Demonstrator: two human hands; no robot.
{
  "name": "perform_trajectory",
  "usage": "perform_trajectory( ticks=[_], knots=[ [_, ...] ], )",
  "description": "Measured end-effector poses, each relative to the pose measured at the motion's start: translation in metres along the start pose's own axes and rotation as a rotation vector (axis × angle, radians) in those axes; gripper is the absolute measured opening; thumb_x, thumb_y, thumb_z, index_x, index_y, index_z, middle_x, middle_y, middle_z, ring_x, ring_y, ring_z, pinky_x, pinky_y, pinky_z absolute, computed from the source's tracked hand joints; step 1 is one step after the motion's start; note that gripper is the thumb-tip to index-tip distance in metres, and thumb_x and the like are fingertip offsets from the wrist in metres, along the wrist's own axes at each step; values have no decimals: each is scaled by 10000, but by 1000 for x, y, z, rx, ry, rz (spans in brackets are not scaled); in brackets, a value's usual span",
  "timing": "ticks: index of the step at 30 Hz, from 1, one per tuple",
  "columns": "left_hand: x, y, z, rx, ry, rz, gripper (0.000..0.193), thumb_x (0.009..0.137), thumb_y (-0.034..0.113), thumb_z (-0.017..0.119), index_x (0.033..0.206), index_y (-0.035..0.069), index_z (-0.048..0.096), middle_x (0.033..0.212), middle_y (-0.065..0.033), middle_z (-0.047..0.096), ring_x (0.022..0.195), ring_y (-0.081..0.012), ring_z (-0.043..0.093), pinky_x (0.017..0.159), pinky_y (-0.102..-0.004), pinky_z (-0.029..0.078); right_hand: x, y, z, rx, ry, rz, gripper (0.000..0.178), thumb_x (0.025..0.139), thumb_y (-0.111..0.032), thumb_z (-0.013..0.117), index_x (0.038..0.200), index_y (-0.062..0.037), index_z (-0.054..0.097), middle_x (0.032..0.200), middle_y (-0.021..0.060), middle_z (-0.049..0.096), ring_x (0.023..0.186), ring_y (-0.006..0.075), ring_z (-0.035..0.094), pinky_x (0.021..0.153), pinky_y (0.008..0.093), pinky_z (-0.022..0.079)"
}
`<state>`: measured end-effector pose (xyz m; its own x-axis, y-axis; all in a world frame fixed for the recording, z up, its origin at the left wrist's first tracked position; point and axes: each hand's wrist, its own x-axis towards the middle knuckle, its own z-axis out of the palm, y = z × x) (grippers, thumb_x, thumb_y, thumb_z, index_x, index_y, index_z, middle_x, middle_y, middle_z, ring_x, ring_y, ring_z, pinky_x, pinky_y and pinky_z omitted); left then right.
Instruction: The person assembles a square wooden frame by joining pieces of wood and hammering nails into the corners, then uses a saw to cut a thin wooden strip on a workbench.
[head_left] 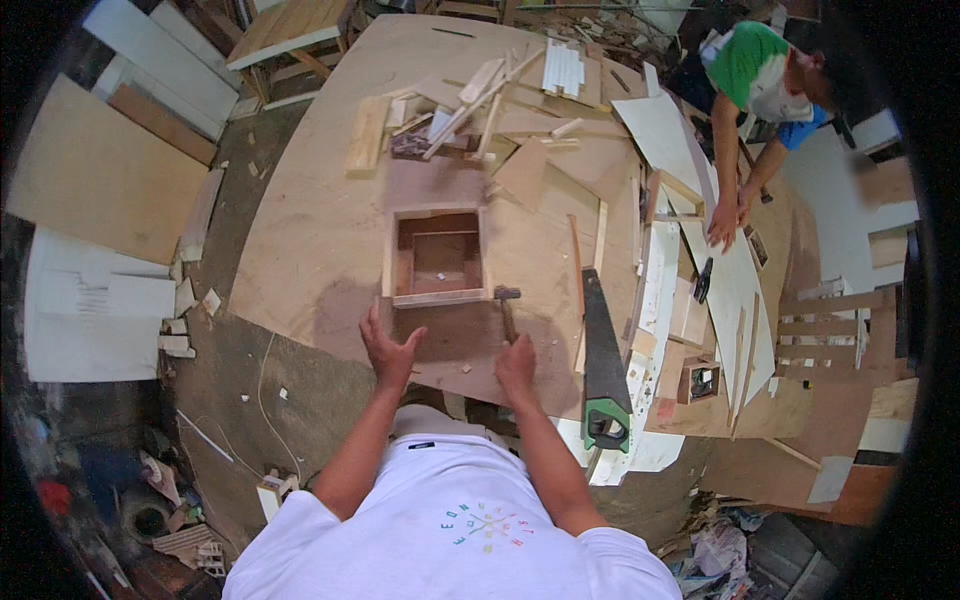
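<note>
Holding nothing, the person's left hand [392,350] is open, thumb spread, just beside the near left corner of the open wooden box [440,297]; whether a fingertip touches it is unclear. The box lies on the near part of the counter [300,240], its opening facing up. It looks light and stiff, dry rather than slippery, perhaps weak at the corner joints; opposite side walls seem the best hold. To its right, the right hand [516,368] is closed around the handle of a hammer [509,318], probably head-heavy and best held low. Farther right lie a green-handled saw [603,335] and, at the far right, a co-worker's hands [722,222] over a pale panel [738,290].
</note>
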<state>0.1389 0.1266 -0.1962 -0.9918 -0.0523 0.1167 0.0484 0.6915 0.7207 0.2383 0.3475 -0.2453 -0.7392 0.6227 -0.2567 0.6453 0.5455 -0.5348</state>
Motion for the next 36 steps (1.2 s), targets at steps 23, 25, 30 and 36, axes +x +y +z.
perform_trajectory(
  ticks=[23, 25, 30, 36],
  knots=[
    [96, -97, 22, -204, -287, 209, 838, 787, -58, 642, 1567, 87, 373, 1394, -273, 567, 1328, -498, 480, 915, -543, 552, 36, -119, 24, 275, 159, 229, 390, 930, -353, 783, 907, -1, 617, 810, 78, 667, 657, 149, 650, 639, 355, 585],
    [92, -96, 20, -223, -395, 75, 809, 798, -55, 644, 1555, 81, 394, 1435, -257, 543, 1327, -498, 483, 949, -532, 549, 41, -109, 24, 291, 144, 189, 390, 931, -354, 781, 928, 5, 629, 826, 87, 677, 677, 149, 661, 634, 349, 591],
    [93, -99, 22, -209, -272, 169, 789, 789, -41, 662, 1533, 89, 433, 1454, -237, 536, 1314, -488, 505, 932, -524, 555, 35, -133, 15, 220, 119, 173, 370, 945, -332, 765, 964, 18, 646, 839, 80, 688, 712, 140, 684, 636, 336, 618],
    [101, -106, 17, -171, -351, 143, 751, 856, 93, 727, 1538, 80, 412, 1419, -309, 539, 1284, -484, 545, 984, -514, 538, 37, -128, 24, 384, 56, 225, 370, 955, -329, 752, 968, 20, 632, 857, 76, 682, 714, 140, 682, 622, 332, 635]
  ],
)
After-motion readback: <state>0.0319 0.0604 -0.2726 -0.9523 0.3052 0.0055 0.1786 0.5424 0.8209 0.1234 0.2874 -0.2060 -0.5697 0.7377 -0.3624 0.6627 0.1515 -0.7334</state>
